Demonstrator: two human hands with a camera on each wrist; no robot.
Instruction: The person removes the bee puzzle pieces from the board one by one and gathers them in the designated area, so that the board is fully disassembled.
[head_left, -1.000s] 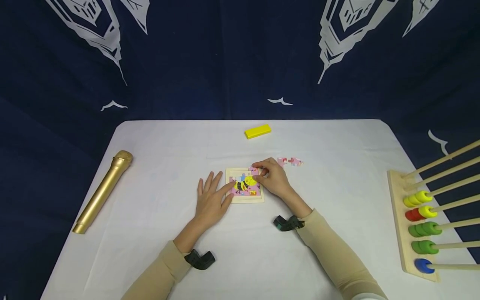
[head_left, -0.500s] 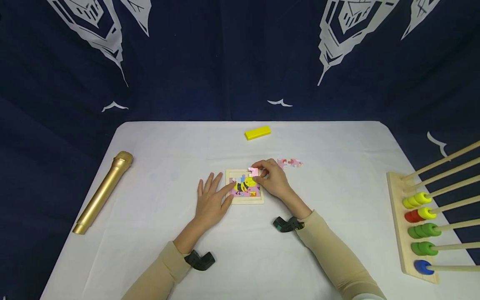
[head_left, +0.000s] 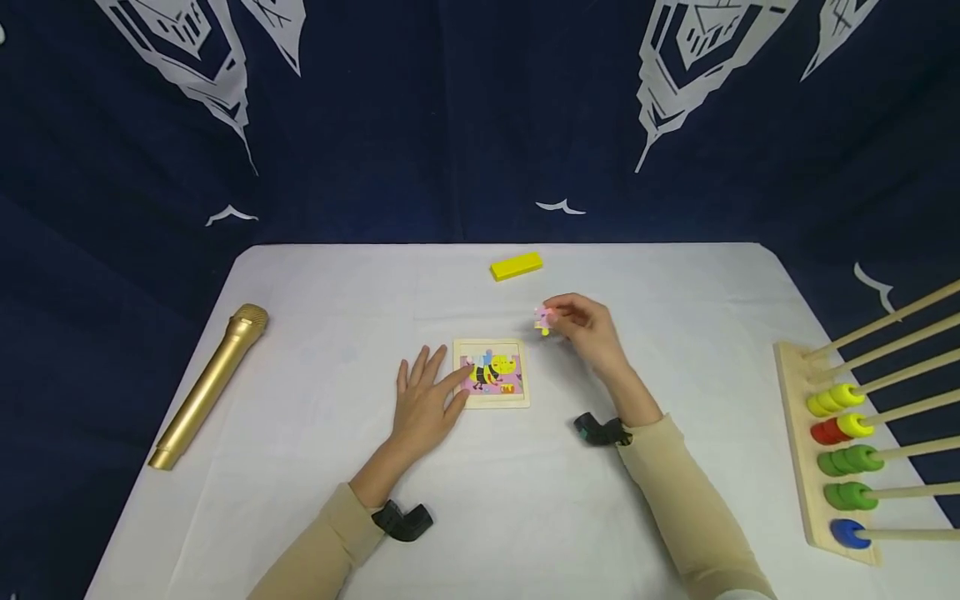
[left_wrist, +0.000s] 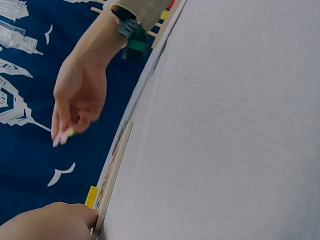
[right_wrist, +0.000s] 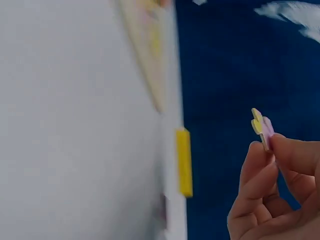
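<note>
A square wooden puzzle tray (head_left: pixel 491 402) with a bee picture (head_left: pixel 491 372) lies on the white table. My left hand (head_left: pixel 425 408) rests at the tray's left side, fingers spread, with the index finger and thumb on its edge. Up and to the right of the tray, my right hand (head_left: pixel 588 333) pinches a pink and yellow jigsaw piece (head_left: pixel 543 320) between thumb and fingertips. In the right wrist view this jigsaw piece (right_wrist: pixel 264 130) stands on edge, off the table. The upper right of the picture shows bare wood.
A yellow block (head_left: pixel 516 267) lies near the far edge. At the left is a gold microphone (head_left: pixel 210 383); at the right stands a wooden bead rack (head_left: pixel 798 450) with upright pegs. The loose pieces behind my right hand are mostly hidden.
My right hand has lifted the jigsaw piece out of the tray's upper right corner and moved it up and to the right. My left hand has stayed in place.
</note>
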